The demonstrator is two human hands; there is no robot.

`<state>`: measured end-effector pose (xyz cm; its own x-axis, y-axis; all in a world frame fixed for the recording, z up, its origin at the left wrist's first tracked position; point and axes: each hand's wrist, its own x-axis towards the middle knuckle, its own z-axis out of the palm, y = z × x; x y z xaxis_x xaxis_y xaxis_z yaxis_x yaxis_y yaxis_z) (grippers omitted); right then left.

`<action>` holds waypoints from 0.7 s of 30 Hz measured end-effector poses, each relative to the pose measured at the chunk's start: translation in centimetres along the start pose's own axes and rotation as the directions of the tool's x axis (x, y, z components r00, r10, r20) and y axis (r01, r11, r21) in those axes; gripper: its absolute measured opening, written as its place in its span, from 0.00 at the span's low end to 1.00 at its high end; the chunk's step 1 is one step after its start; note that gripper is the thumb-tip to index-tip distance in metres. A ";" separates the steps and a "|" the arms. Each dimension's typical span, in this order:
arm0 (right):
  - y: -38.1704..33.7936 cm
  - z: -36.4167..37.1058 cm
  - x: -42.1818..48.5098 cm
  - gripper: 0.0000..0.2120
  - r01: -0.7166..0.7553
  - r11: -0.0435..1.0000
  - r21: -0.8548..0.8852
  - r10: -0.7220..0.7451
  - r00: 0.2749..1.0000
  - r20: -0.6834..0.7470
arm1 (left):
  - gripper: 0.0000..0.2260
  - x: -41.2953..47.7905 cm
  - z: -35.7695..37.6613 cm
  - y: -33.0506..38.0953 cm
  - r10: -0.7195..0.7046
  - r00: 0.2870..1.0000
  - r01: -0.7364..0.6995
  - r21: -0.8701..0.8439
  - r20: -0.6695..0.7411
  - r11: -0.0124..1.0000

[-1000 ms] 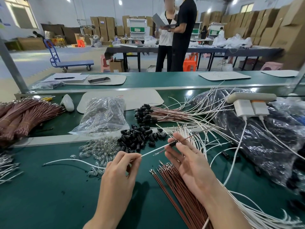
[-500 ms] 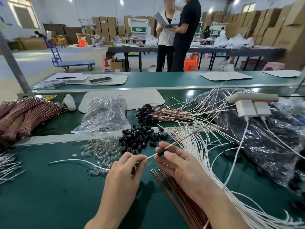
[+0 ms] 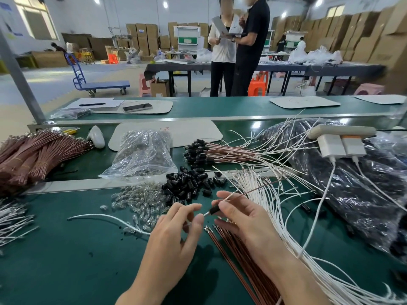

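White wire [image 3: 105, 217] pinched by left hand [image 3: 174, 238]; right hand [image 3: 244, 223] grips black cap [image 3: 214, 209].

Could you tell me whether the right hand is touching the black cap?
Touching. The head view shows the right hand pinching the black cap.

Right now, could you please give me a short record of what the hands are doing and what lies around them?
Left hand: pinches the white wire
Right hand: holds the black cap at the wire's end
Loose black caps: piled behind the hands
Clear bulbs: scattered left of the caps
Brown wires: lying under the right hand
Surface: green bench
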<state>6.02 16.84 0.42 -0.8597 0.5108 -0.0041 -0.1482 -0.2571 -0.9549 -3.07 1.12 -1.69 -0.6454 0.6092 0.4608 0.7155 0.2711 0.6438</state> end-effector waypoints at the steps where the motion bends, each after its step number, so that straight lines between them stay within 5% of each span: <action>1: 0.1 0.2 -0.1 0.11 0.013 0.999 -0.048 -0.012 1.000 0.024 | 0.17 0.0 0.0 0.0 0.007 1.000 -0.008 0.008 0.008 1.000; 13: 0.2 0.4 -0.1 0.14 0.053 0.992 -0.113 -0.059 0.997 -0.053 | 0.16 0.4 0.2 -0.3 0.009 1.000 -0.009 0.001 -0.023 1.000; 21: -1.4 -1.4 0.3 0.07 0.105 0.971 0.214 -0.060 0.977 -0.205 | 0.15 0.4 0.2 -0.6 0.000 1.000 -0.001 -0.005 -0.025 1.000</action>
<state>6.70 18.50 1.29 -0.7308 0.6825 -0.0073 -0.3387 -0.3719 -0.8643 -3.67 1.32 -1.97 -0.6516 0.5903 0.4764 0.7145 0.2666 0.6469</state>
